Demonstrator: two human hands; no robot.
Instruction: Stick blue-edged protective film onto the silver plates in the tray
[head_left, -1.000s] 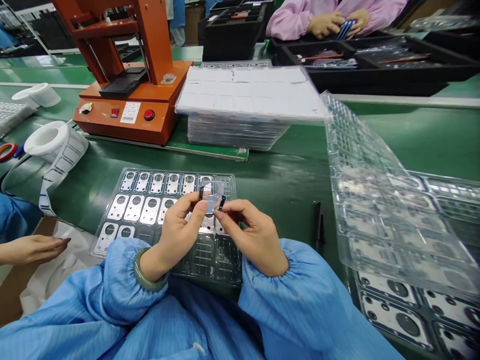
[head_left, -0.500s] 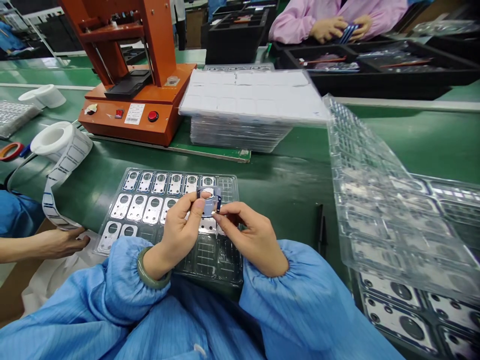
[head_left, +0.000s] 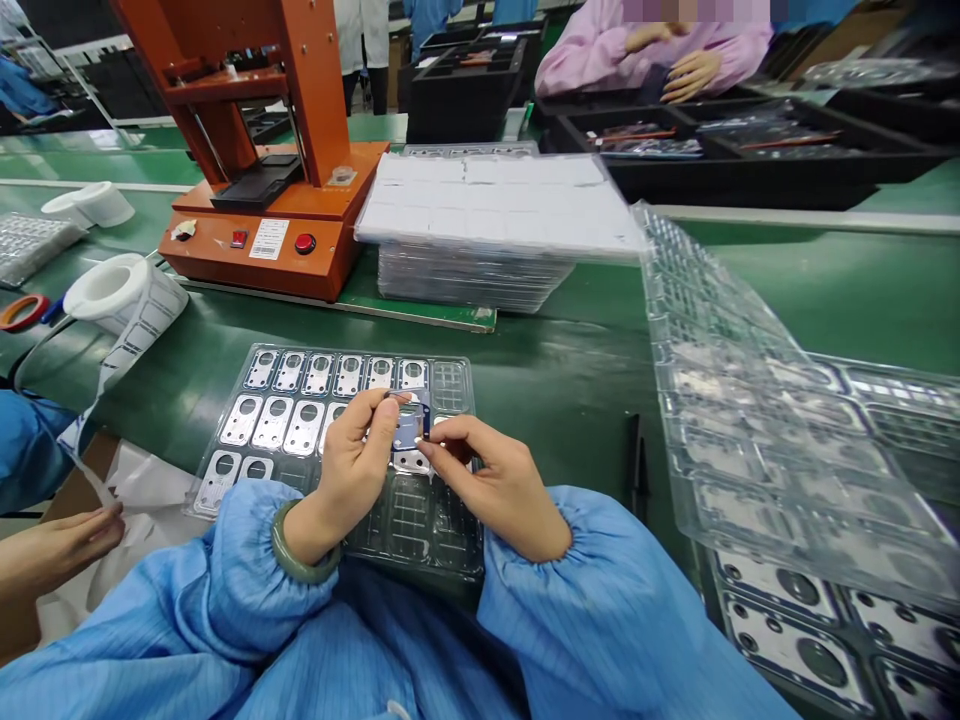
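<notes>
Stretching across the view, a long green conveyor bench carries an orange metal press with a red button and, beside it, a tall stack of clear plastic trays under white sheets. To the right lies a loose pile of clear vacuum-formed trays. Farther off, a co-worker in a pink gown sits behind long black compartment trays. At the left, a white label roll stands near another person's bare hand. Directly ahead rests a clear tray of silver metal plates. A small blue-framed clear piece is held above that tray's middle. The left hand, wearing a green bangle, pinches it firmly between thumb and fingers. The right hand reaches in from the other side, its fingertips just beside the piece; whether they touch it cannot be seen.
</notes>
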